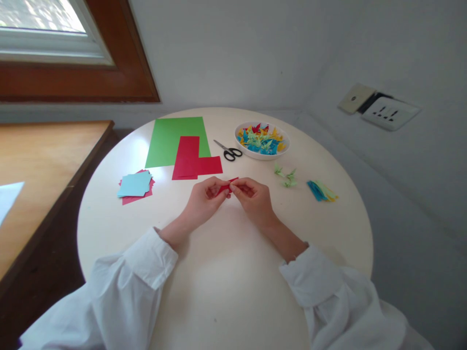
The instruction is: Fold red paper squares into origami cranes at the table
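Between both sets of fingers is a small folded piece of red paper [226, 186], held just above the table. My left hand [206, 198] pinches its left part. Thumb and forefinger of my right hand [253, 198] close on its right end. Much of the paper is hidden by the fingers, so its folded shape is unclear. Beyond the hands lie red paper sheets [187, 158], partly over a large green sheet [166, 138]. Scissors [229, 153] with black handles rest to the right of these sheets.
A white bowl [262, 156] holds many colourful folded paper figures. Several light green folded figures [290, 178] lie nearer. Folded blue and yellow strips [321, 191] sit at the right. Stacked blue and red squares [134, 184] are at the left of the round white table [226, 291].
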Tool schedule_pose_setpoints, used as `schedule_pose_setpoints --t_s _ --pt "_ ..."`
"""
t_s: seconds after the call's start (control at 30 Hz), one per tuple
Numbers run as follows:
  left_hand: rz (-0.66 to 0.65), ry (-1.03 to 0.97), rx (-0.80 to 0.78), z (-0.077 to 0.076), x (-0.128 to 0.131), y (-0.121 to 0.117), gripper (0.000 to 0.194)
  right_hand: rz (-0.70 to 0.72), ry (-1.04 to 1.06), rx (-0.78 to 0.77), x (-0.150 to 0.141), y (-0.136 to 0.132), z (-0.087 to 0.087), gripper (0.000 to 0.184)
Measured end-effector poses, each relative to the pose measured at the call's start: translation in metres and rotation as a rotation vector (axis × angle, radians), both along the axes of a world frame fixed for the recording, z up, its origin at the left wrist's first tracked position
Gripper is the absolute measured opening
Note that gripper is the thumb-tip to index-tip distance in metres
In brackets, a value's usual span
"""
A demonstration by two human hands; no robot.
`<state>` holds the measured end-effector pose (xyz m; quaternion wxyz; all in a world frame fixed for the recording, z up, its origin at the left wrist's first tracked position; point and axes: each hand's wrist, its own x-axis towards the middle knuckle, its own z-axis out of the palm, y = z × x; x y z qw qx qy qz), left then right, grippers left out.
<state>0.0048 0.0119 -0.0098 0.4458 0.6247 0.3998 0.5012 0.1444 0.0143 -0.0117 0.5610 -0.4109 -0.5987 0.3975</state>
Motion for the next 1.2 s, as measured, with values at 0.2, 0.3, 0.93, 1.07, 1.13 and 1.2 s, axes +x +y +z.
schedule_pose_setpoints --t_s 0.2,0.3,0.93,1.07,1.13,1.2 --pt "0.003 -0.011 -0.009 0.0014 -0.0002 -0.0005 0.011 0.027 0.016 -0.003 -0.0005 -0.0008 0.001 0.002" --pt "0.003 -0.019 -0.015 -0.0006 -0.0002 0.0003 0.012 0.032 0.024 -0.009 -0.0005 -0.0011 0.0012 0.001" --pt "-0.032 -0.025 -0.03 -0.0021 -0.0013 0.0028 0.015 -0.014 0.097 -0.072 0.0017 0.0033 -0.0005 0.02" --pt "-0.027 -0.034 -0.029 0.0002 -0.0009 0.0031 0.016 0.046 0.168 -0.115 0.0015 0.0043 -0.0015 0.034" --pt "-0.029 -0.048 -0.038 0.0003 -0.0006 0.0033 0.017 0.054 0.175 -0.127 0.001 0.0044 -0.0016 0.04" --pt "-0.042 -0.062 -0.055 -0.0007 -0.0005 0.0033 0.019 0.039 0.164 -0.131 0.0004 0.0044 -0.0014 0.042"
